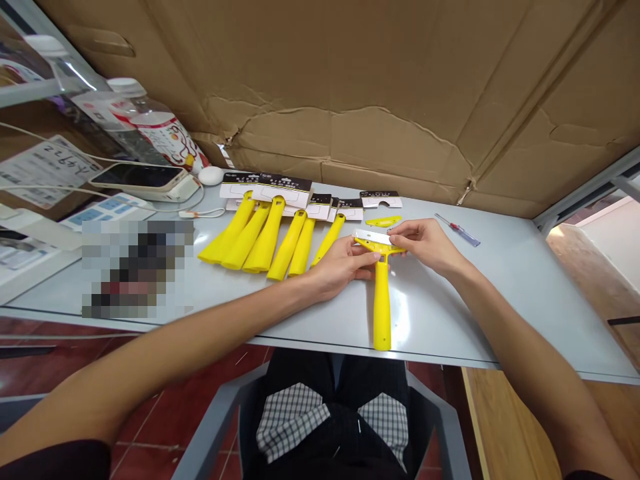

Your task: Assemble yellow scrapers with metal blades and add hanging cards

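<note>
A yellow scraper (382, 300) points its handle toward me, its wide head held between both hands. My left hand (345, 267) grips the left side of that head, thumb on top. My right hand (425, 243) pinches the right end of a flat silvery-white blade (373, 237) lying across the head. Just behind the blade rests a loose yellow strip (383, 221). A white and black header card (381, 199) lies farther back. To the right is a screwdriver (457, 229) with a clear handle.
Several yellow handles (270, 237) with header cards lie left of my hands. Farther left are a phone (140, 177), plastic bottles (160, 130) and a blurred patch (137, 270). A cardboard sheet (350, 87) stands behind the grey tabletop (500, 300).
</note>
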### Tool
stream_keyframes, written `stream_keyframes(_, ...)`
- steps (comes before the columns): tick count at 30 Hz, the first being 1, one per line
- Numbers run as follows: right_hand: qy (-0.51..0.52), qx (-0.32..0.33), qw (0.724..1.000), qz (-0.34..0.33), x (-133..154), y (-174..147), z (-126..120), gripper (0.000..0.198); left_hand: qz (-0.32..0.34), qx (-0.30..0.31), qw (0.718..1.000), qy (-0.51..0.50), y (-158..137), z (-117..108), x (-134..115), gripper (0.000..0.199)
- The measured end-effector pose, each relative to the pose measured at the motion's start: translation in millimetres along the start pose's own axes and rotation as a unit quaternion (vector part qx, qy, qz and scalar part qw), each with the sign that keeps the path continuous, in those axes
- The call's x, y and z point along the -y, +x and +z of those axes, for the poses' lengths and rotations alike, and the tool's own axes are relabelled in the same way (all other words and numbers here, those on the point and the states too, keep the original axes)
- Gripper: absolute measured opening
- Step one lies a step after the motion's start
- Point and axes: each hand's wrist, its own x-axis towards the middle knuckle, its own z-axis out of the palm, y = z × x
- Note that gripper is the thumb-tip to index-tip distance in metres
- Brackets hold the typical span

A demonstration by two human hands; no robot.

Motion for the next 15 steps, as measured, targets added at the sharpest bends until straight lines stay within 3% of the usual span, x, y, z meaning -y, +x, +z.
stream_keyframes(8, 0.029, -0.022, 0.999, 0.003, 4.4, -4.4, -0.5, 0.027, -0.044, -0.099, 0.993, -0.037, 5.1, 1.3, -3.6, 0.026)
stream_keyframes(15, 0.024, -0.011, 1.0, -0.005, 4.2, -5.5, -1.8, 0.029, -0.05, -0.117, 0.992, -0.025, 4.4, 4.1, -6.6, 0.018)
